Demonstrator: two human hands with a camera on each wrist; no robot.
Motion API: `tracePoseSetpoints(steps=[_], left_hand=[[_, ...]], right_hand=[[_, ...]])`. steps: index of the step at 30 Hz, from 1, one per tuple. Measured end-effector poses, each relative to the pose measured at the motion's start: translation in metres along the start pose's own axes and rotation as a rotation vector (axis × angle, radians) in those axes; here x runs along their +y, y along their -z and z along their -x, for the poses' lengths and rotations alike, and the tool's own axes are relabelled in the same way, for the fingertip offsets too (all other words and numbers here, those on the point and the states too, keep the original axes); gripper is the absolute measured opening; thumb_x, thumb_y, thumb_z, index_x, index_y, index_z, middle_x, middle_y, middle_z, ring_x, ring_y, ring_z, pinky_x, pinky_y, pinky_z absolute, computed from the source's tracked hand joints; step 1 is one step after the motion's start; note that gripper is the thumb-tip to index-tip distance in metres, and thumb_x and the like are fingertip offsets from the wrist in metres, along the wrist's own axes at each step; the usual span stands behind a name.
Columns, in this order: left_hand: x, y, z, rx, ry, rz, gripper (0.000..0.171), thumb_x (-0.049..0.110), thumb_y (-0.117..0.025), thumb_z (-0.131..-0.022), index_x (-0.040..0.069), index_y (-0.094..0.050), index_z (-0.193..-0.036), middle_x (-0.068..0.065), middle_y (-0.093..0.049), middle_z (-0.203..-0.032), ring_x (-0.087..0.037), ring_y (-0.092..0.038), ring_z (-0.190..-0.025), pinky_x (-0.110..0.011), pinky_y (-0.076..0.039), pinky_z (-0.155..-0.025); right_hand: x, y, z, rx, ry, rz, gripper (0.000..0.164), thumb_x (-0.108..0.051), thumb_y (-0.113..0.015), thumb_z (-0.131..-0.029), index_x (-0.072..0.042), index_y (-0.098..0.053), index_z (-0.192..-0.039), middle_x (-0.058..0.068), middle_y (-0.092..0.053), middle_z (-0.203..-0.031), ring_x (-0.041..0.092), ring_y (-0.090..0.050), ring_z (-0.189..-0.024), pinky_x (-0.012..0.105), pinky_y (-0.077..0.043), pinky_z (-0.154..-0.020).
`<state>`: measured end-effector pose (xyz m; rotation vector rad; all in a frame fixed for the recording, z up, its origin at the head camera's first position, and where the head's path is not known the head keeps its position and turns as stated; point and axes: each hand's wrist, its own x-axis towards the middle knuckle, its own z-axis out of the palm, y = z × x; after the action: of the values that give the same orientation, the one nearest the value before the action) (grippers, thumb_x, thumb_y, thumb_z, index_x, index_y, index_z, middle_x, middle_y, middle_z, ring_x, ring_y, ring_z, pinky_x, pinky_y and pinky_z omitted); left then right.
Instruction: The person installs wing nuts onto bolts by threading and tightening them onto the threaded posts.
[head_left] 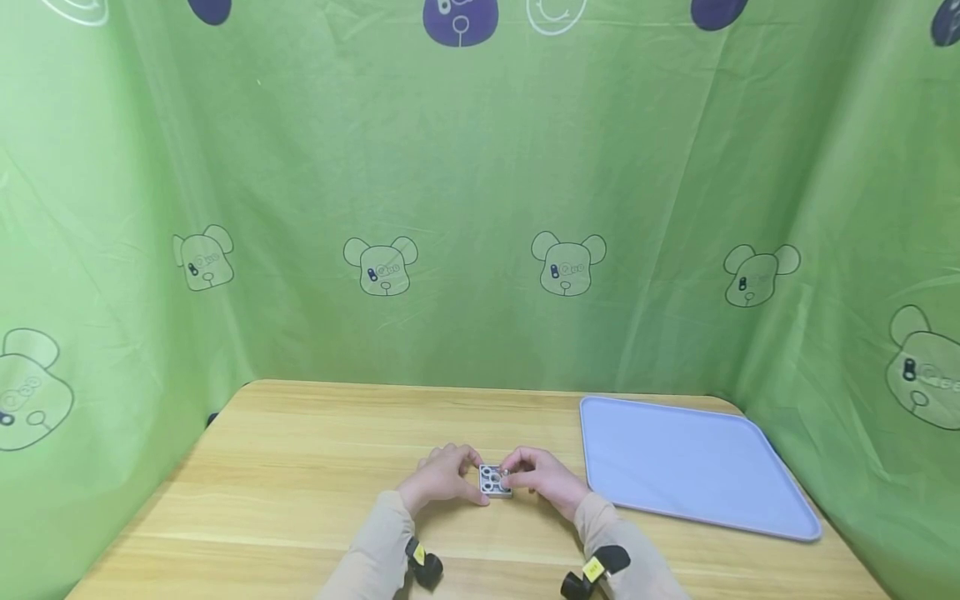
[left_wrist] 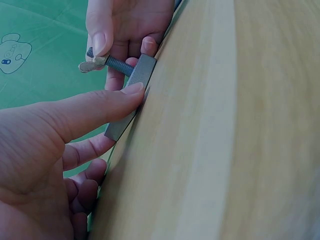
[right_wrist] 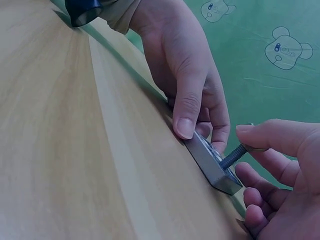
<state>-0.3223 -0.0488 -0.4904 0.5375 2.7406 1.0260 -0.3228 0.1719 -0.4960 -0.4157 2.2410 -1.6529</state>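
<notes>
A small grey square block (head_left: 490, 492) with several ringed holes lies on the table between the two hands. My left hand (head_left: 444, 477) grips it by its left side, thumb at the near edge and fingers at the far edge. In the left wrist view, a threaded wing bolt (left_wrist: 119, 65) stands up from the block's top face, its tip at or in a hole; how deep it sits is hidden. My right hand (head_left: 545, 477) pinches the bolt's winged head between thumb and index finger. In the right wrist view, its other fingers curl loosely beside the block's end.
A pale blue-violet tray (head_left: 697, 462) lies on the wooden table (head_left: 322, 433) to the right of the hands. Green patterned cloth (head_left: 480, 333) hangs behind and on both sides. Each forearm wears a small black wrist camera (head_left: 426, 567).
</notes>
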Motion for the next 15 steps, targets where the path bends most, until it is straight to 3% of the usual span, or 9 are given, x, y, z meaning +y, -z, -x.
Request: tracePoseSetpoints(steps=[3, 10, 15], left_hand=[[0.0006, 0.0001, 0.0001, 0.001, -0.002, 0.005, 0.051, 0.034, -0.087, -0.062, 0.019, -0.061, -0.104, -0.002, -0.051, -0.09, -0.019, -0.04, -0.084, -0.035, -0.029, -0.075], [0.0001, -0.0005, -0.0004, 0.0, 0.001, 0.006, 0.051, 0.034, -0.087, -0.062, 0.019, -0.061, -0.104, -0.001, -0.051, -0.089, -0.019, -0.04, -0.083, -0.034, -0.029, -0.075], [-0.0001, -0.0008, -0.0006, 0.002, -0.001, 0.004, 0.051, 0.034, -0.087, -0.062, 0.02, -0.061, -0.104, -0.001, -0.051, -0.089, -0.019, -0.04, -0.083, -0.034, -0.029, -0.075]], right_hand=[[-0.0012, -0.0003, 0.0008, -0.006, 0.003, -0.008, 0.031, -0.013, -0.068, -0.083, 0.003, -0.057, -0.108, 0.002, -0.056, -0.097, 0.016, -0.047, -0.087, 0.03, -0.034, -0.068], [-0.0001, 0.0021, -0.0009, 0.0, 0.017, -0.088, 0.031, -0.011, -0.057, -0.085, 0.003, -0.055, -0.112, 0.009, -0.058, -0.114, 0.015, -0.048, -0.091, 0.024, -0.038, -0.065], [0.0012, 0.0028, -0.0024, 0.023, 0.001, -0.127, 0.028, -0.006, -0.051, -0.083, 0.002, -0.056, -0.109, 0.008, -0.058, -0.112, 0.017, -0.046, -0.089, 0.022, -0.038, -0.064]])
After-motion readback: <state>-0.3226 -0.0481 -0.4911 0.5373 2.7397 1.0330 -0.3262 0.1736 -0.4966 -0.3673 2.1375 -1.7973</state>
